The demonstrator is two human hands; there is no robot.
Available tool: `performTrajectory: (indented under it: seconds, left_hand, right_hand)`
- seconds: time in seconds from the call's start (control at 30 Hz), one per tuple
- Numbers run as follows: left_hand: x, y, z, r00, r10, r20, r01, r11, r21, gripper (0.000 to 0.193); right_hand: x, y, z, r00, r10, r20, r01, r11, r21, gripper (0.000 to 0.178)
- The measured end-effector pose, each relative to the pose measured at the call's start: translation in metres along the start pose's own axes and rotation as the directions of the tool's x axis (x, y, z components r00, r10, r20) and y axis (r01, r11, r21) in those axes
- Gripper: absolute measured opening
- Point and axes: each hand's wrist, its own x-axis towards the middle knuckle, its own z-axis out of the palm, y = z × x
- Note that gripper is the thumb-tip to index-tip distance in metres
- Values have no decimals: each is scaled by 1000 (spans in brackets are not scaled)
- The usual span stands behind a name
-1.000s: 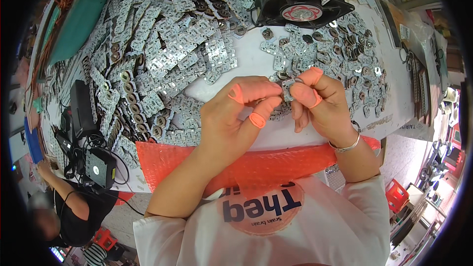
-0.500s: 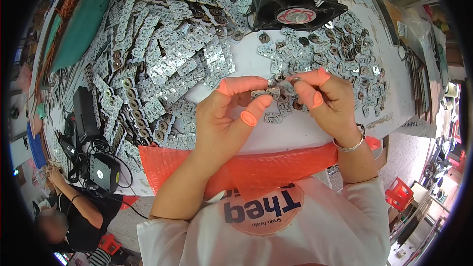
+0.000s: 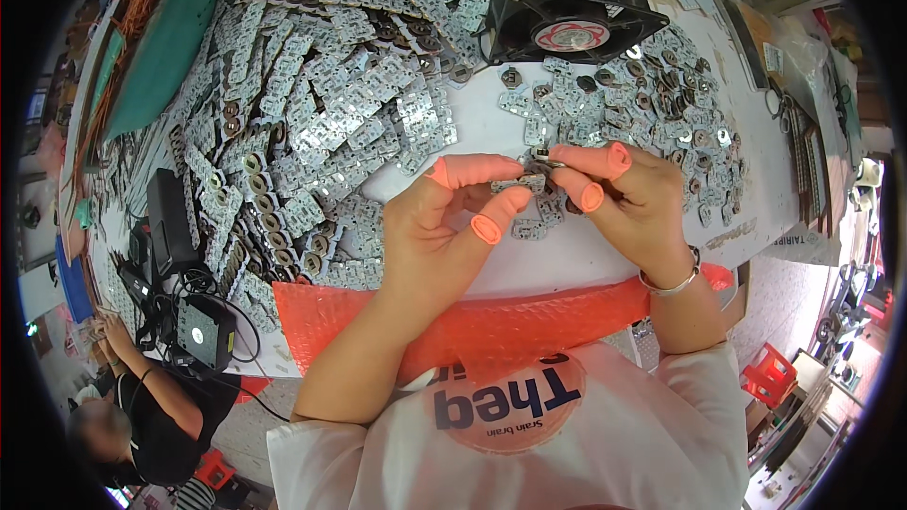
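My left hand [image 3: 436,219] pinches the end of a small circuit board [image 3: 531,183] between thumb and forefinger. My right hand [image 3: 635,200] is closed on a small piece [image 3: 550,165] that looks like another circuit board, and the fingertips partly cover it. The two pieces meet or overlap between the hands, just above the white table. Orange finger cots [image 3: 486,229] sleeve the thumbs and forefingers. Loose small circuit boards [image 3: 666,85] lie scattered beyond and to the right of my right hand.
Strips of joined circuit boards [image 3: 350,99] heap up across the left and back. A black fan [image 3: 572,14] stands at the back. Red bubble wrap [image 3: 510,321] lines the near table edge. Black adapters with cables [image 3: 200,331] sit at the left, near another person's arm [image 3: 156,382].
My hands have come closer together, bringing the two pieces from apart to touching or overlapping. My left hand has shifted slightly right. The whole view has shifted slightly.
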Motion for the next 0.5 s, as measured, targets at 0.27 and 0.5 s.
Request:
performTrajectory:
  seconds: [0.27, 0.5]
  left_hand:
    - [3, 5, 2, 998, -67, 15, 66, 997, 50, 22]
    - [3, 10, 3, 975, -216, 51, 222, 956, -191, 22]
  right_hand:
    - [-4, 3, -1, 995, 93, -20, -87, 977, 194, 12]
    - [-6, 7, -1, 959, 172, 226, -258, 862, 437, 12]
